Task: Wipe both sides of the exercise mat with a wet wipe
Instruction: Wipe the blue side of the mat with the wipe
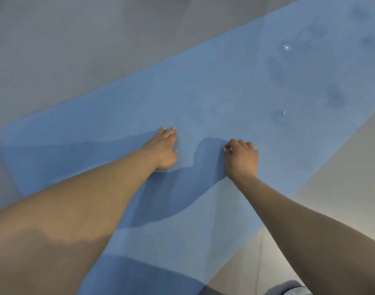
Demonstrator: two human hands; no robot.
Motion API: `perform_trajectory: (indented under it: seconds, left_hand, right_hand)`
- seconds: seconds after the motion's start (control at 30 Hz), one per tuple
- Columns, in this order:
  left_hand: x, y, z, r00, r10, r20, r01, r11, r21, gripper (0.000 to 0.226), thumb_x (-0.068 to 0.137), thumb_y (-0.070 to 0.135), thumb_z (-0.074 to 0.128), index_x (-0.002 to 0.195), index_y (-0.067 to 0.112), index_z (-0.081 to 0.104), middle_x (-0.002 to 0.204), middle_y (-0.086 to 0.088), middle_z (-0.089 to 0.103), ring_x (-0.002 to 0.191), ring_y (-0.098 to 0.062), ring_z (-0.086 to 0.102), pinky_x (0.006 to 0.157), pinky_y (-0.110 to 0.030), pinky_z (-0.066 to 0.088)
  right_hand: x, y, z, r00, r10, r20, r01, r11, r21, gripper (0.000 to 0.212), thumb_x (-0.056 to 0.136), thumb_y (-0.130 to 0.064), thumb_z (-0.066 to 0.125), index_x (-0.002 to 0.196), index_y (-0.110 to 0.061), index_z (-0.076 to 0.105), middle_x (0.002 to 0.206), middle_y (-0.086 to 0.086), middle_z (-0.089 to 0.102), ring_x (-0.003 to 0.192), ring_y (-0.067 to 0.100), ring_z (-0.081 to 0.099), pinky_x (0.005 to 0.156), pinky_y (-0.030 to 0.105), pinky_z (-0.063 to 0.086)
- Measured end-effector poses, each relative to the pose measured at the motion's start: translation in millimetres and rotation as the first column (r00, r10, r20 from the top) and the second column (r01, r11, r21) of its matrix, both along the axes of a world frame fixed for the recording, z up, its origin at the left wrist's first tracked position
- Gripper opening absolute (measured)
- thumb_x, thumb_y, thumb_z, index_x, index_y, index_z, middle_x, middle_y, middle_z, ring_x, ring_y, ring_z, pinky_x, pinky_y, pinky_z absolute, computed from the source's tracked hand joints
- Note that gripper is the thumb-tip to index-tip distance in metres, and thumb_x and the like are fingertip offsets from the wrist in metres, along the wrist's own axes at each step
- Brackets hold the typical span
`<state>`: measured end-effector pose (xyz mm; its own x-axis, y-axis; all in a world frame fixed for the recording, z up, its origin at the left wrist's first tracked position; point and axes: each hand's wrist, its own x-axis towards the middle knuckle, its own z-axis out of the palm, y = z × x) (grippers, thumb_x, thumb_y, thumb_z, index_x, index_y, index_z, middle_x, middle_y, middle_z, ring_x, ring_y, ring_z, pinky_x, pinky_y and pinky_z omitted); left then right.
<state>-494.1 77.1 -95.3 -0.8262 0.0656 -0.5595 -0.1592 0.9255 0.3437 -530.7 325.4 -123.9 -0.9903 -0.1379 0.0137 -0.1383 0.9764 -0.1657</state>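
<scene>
The blue exercise mat [235, 86] lies flat on the grey floor [65, 50], running away to my upper right; darker damp patches and two small glints of wet mark its far stretch. My right hand [242, 159] is curled on the mat around a wet wipe [225, 148], of which only a white scrap shows at the thumb; my left hand [164, 150] rests beside it, fingers loose, palm down, gripping nothing. To wipe well, I judge, the left hand should pin the mat while the right presses in long overlapping strokes; the underside presumably remains to be done.
</scene>
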Motion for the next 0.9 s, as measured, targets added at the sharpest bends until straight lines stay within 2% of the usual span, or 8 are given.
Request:
perform_trajectory:
  seconds: [0.07, 0.17, 0.3, 0.4, 0.53, 0.67, 0.8, 0.9]
  left_hand:
    - [-3, 4, -1, 0.999, 0.035, 0.009, -0.035, 0.999, 0.028, 0.059, 0.108, 0.036, 0.028, 0.160, 0.010, 0.016, 0.169, 0.000, -0.002, 0.155, -0.021, -0.006, 0.125, -0.032, -0.001]
    - [-8, 7, 3, 0.994, 0.109, 0.021, -0.110, 0.992, 0.064, 0.060, 0.108, 0.041, 0.020, 0.159, 0.009, 0.020, 0.169, 0.001, 0.002, 0.155, -0.020, -0.005, 0.125, -0.033, -0.002]
    - [-11, 5, 3, 0.987, 0.146, 0.062, -0.151, 0.985, 0.087, 0.063, 0.108, 0.046, 0.014, 0.161, 0.013, 0.017, 0.169, 0.007, 0.003, 0.155, -0.013, -0.005, 0.125, -0.032, -0.003]
    - [-9, 7, -2, 0.990, 0.134, 0.045, -0.137, 0.988, 0.073, 0.064, 0.107, 0.048, 0.014, 0.160, 0.012, 0.017, 0.169, 0.005, 0.004, 0.155, -0.014, -0.005, 0.125, -0.031, -0.004]
    - [-8, 7, -1, 0.992, 0.115, 0.043, -0.117, 0.992, 0.040, 0.067, 0.106, 0.051, 0.014, 0.160, 0.011, 0.017, 0.169, 0.004, 0.001, 0.155, -0.016, -0.006, 0.125, -0.031, -0.004]
    - [-4, 18, 2, 0.997, 0.079, 0.007, -0.078, 0.996, -0.049, 0.080, 0.102, 0.061, 0.029, 0.160, 0.009, 0.012, 0.169, 0.002, -0.001, 0.155, -0.020, -0.007, 0.126, -0.037, 0.004]
    - [-3, 32, 2, 0.998, 0.062, -0.029, -0.066, 0.986, -0.156, 0.101, 0.089, 0.077, 0.040, 0.158, 0.009, 0.012, 0.168, -0.001, 0.001, 0.155, -0.029, -0.007, 0.124, -0.048, 0.014]
    - [0, 37, 0, 0.999, 0.017, -0.031, -0.024, 0.974, -0.224, 0.112, 0.079, 0.079, 0.054, 0.156, 0.009, 0.013, 0.167, -0.002, -0.001, 0.154, -0.033, -0.008, 0.122, -0.053, 0.018]
  right_hand:
    - [12, -26, -1, 0.999, 0.013, -0.051, -0.017, 0.998, -0.064, 0.008, 0.084, -0.012, 0.056, 0.085, -0.014, 0.064, 0.082, 0.009, 0.064, 0.082, 0.036, 0.057, 0.064, 0.040, 0.040]
    - [56, -84, -3, 0.960, 0.274, -0.053, -0.279, 0.950, -0.137, 0.010, 0.069, -0.012, 0.061, 0.078, -0.017, 0.064, 0.071, 0.006, 0.060, 0.067, 0.032, 0.057, 0.054, 0.033, 0.031]
    - [91, -121, -9, 0.857, 0.510, -0.073, -0.514, 0.835, -0.197, 0.028, 0.070, -0.009, 0.073, 0.097, -0.017, 0.068, 0.084, 0.003, 0.064, 0.075, 0.029, 0.052, 0.061, 0.033, 0.028]
    - [56, -83, -8, 0.755, 0.649, -0.091, -0.655, 0.748, -0.102, 0.021, 0.076, -0.015, 0.059, 0.094, -0.017, 0.067, 0.083, 0.003, 0.061, 0.077, 0.028, 0.051, 0.063, 0.035, 0.027]
    - [-20, 17, -3, 0.887, 0.441, -0.134, -0.445, 0.895, -0.003, 0.014, 0.072, -0.017, 0.062, 0.086, -0.018, 0.066, 0.080, 0.005, 0.062, 0.074, 0.032, 0.056, 0.062, 0.036, 0.038]
    - [-55, 75, 7, 0.977, 0.210, -0.031, -0.207, 0.974, 0.094, 0.016, 0.088, -0.022, 0.050, 0.087, -0.018, 0.065, 0.084, 0.005, 0.061, 0.083, 0.035, 0.054, 0.068, 0.039, 0.035]
    - [-28, 41, 0, 0.973, 0.229, -0.037, -0.230, 0.973, -0.008, 0.008, 0.081, -0.014, 0.058, 0.085, -0.017, 0.064, 0.082, 0.006, 0.060, 0.078, 0.034, 0.056, 0.065, 0.038, 0.039]
    - [19, 9, -5, 0.934, 0.356, -0.043, -0.358, 0.927, -0.112, 0.013, 0.079, -0.010, 0.064, 0.090, -0.016, 0.064, 0.084, 0.005, 0.060, 0.077, 0.031, 0.055, 0.063, 0.036, 0.036]
